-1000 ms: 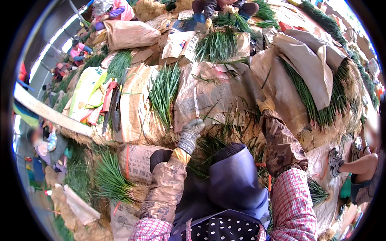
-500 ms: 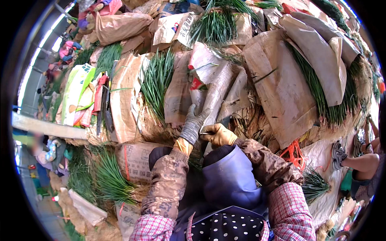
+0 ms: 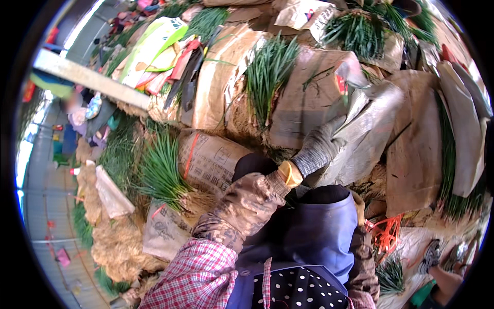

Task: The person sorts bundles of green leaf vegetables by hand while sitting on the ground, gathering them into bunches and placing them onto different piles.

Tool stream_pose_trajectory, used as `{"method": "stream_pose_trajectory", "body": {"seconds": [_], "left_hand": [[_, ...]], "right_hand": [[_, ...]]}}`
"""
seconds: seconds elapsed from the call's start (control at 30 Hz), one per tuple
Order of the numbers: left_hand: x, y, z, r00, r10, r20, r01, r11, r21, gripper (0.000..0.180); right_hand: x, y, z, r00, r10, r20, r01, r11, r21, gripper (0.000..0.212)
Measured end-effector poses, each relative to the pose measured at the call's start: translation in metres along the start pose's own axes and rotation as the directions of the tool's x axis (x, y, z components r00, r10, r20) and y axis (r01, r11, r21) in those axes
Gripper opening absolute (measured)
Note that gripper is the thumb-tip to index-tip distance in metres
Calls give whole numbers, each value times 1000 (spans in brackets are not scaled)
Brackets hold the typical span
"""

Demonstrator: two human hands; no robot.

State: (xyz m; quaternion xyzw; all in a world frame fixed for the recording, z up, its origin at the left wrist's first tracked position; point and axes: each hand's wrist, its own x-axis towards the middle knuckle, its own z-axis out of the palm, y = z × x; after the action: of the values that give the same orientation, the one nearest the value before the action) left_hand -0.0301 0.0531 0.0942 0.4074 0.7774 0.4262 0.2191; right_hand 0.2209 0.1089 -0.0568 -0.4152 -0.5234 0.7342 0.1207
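My left hand (image 3: pixel 320 148), in a grey knit glove with a yellow cuff, reaches forward and is closed on the lower edge of a crumpled grey-brown paper sheet (image 3: pixel 368 126). The sheet lies over paper-wrapped bundles of green chives (image 3: pixel 267 72). My right sleeve (image 3: pixel 363 262) runs down beside my blue apron (image 3: pixel 314 232). The right hand itself is hidden behind the apron's edge.
Bundles of chives wrapped in brown paper are piled all around, with more (image 3: pixel 159 165) at my left and others (image 3: pixel 453 170) at my right. An orange cord (image 3: pixel 385 234) lies at the right. A pale beam (image 3: pixel 87 77) crosses the upper left. Another person's shoe (image 3: pixel 429 257) shows at lower right.
My right hand has left the paper sheet beside my left hand and dropped out of sight behind the apron. The left hand keeps hold of the sheet.
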Motion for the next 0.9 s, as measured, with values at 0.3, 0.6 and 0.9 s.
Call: {"method": "stream_pose_trajectory", "body": {"seconds": [0.3,0.6,0.9], "left_hand": [[44,0,-187,786,264,-558,-239,964,120,45],[46,-62,-318,400,-130,-907,122,989,-88,70],[0,-217,-316,140,-405,-904,875,477,-79,93]], "right_hand": [[-27,28,-11,996,79,-35,-84,982,-169,28],[-31,39,-17,989,131,-67,-143,961,-236,27],[-30,45,-16,980,178,-91,-197,939,-281,27]]}}
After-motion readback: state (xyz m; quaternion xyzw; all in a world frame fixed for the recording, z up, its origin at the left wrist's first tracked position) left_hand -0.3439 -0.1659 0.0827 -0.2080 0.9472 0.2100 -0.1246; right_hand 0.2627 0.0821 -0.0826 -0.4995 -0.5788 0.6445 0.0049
